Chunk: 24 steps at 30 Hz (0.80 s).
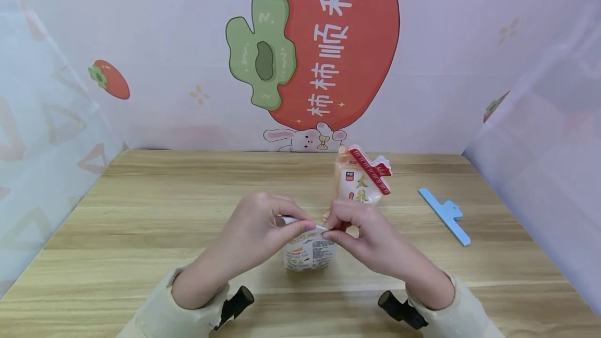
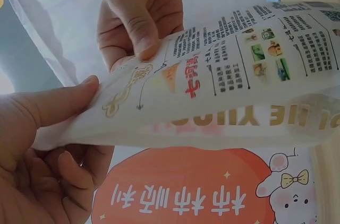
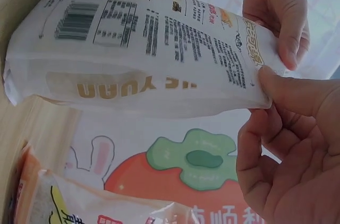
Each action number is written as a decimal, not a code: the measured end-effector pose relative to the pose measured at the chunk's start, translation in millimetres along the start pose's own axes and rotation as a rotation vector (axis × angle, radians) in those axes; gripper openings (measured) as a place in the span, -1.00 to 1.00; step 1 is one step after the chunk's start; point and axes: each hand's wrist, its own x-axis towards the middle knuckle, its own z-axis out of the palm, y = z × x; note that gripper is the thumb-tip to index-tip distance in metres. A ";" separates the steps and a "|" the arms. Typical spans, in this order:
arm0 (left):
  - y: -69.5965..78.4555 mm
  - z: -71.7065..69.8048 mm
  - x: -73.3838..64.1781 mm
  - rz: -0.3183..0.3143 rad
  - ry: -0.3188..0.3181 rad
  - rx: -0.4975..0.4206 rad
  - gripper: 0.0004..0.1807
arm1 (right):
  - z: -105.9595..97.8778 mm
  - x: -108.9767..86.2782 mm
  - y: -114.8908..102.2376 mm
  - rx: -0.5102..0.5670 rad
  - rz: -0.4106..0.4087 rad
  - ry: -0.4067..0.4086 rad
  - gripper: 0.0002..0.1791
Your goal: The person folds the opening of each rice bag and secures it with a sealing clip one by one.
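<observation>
Both hands meet over the middle of the light wooden surface (image 1: 141,213), toward its near edge, on a small white plastic pouch printed with text, a barcode and gold lettering (image 1: 308,252). The pouch stands upright on the surface, its base down and its top edge raised between the hands. The left hand (image 1: 263,228) pinches the left part of that top edge, its fingers (image 2: 58,102) curled with the thumb lying flat along the pouch's upper seam. The right hand (image 1: 371,236) pinches the right part of the same edge, thumb and fingers (image 3: 289,88) clamped on the seam. The two sets of fingertips nearly touch at the middle of the top.

Just behind the hands, toward the far edge, stands a second, orange-and-white bag closed with a red sealing clip (image 1: 361,181). Toward the right edge, well apart from both bags, lies a light blue plastic sealing clip (image 1: 445,215), flat on the wood.
</observation>
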 end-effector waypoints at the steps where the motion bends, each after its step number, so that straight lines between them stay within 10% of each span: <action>1: -0.2 -1.1 -0.3 -0.006 -0.005 -0.001 -0.96 | 0.0 -0.1 0.0 0.000 0.000 0.000 -0.83; 16: 0.6 -6.6 -5.3 0.053 0.067 0.068 -0.97 | 6.0 3.4 -1.6 0.010 0.083 0.059 -0.91; 24: -1.3 -6.1 -2.9 0.034 0.119 0.081 -0.97 | 20.8 14.2 -4.5 -0.035 -0.109 0.243 -0.87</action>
